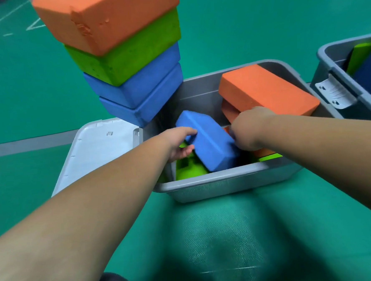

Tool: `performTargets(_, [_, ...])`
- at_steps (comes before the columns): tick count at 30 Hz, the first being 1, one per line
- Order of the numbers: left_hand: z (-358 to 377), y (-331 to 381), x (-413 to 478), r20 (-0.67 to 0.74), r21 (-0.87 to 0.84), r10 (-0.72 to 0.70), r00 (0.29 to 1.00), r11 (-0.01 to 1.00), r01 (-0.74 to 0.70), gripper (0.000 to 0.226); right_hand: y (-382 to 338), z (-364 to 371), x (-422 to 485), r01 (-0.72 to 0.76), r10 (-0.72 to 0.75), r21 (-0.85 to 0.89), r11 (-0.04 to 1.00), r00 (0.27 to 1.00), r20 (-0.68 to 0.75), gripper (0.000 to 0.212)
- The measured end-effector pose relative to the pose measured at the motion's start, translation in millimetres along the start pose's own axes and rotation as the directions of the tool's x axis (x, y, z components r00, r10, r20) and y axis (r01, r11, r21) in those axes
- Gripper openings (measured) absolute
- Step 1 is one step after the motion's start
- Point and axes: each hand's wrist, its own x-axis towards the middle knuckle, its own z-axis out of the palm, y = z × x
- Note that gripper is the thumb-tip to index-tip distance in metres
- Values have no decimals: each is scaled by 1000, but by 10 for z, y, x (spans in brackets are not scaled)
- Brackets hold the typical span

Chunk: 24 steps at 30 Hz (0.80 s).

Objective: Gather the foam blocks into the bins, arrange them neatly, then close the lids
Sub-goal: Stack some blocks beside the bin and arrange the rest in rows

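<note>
Nearest, the left hand point(180, 145) curls its fingers round the tilted blue block point(208, 141) inside the grey bin point(226, 179). The right hand point(247, 130) grips its other edge (fingertips hidden). It would sit best levelled flat onto the green blocks point(190, 170), beside the orange blocks point(264, 90).

No readable text (small mark point(109, 133) on the lid point(94, 154) is blurred).

1. The one head-worn view looked forward and steeply down, the forearms point(97, 200) entering from its near edge.
2. It hung close above the grey bin point(226, 185), which sat mid-frame.
3. Its wide angle also took in green floor point(281, 25) far off and a second bin point(322, 71) at the right.
</note>
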Motion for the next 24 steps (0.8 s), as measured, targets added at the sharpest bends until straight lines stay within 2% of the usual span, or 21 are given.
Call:
performTargets(2, [46, 10, -20, 103, 57, -17, 995, 998, 11, 34, 25, 25, 46, -38, 52, 157, 987, 995, -86, 34])
performTargets(4, [118, 19, -14, 161, 112, 29, 986, 993, -47, 18, 27, 66, 102, -37, 102, 338, 941, 979, -176, 41])
performTargets(5, [144, 25, -4, 188, 127, 57, 980, 989, -81, 18, 20, 72, 119, -32, 117, 394, 918, 974, -195, 46])
performTargets(6, [158, 35, 1, 221, 136, 89, 971, 983, -121, 31, 8, 63, 117, -40, 130, 419, 907, 974, -188, 54])
performTargets(8, [120, 45, 11, 276, 213, 144, 950, 955, -207, 64, -25, 34, 77, -68, 120, 352, 934, 984, -128, 69])
performTargets(10, [38, 29, 22, 279, 365, 171, 945, 891, -269, 69, -73, 45, 40, -66, 82, 173, 983, 993, -87, 77])
performTargets(13, [-100, -7, 72, 278, 638, 173, 945, 702, -317, 64, -149, 98, 28, -59, 65, 60, 996, 992, -108, 76])
performTargets(14, [-132, -15, 92, 265, 732, 172, 949, 604, -314, 61, -154, 100, 35, -59, 66, 59, 997, 989, -129, 76])
performTargets(16, [-176, -21, 144, 215, 904, 192, 958, 332, -269, 49, -138, 88, 61, -21, 30, 51, 999, 983, -180, 82])
performTargets(18, [-218, -45, 225, 176, 974, 225, 958, 99, -202, 41, -112, 85, 85, 53, -36, 78, 996, 978, -205, 90])
performTargets(19, [-241, -53, 267, 172, 983, 223, 959, 22, -181, 40, -96, 91, 99, 92, -71, 99, 991, 977, -200, 91])
performTargets(21, [-262, -50, 335, 169, 985, 205, 964, -56, -161, 37, -96, 107, 131, 140, -123, 104, 985, 980, -153, 84])
performTargets(24, [-236, -30, 449, 169, 985, 201, 965, -67, -159, 29, -121, 104, 160, 152, -138, 158, 976, 986, -94, 79])
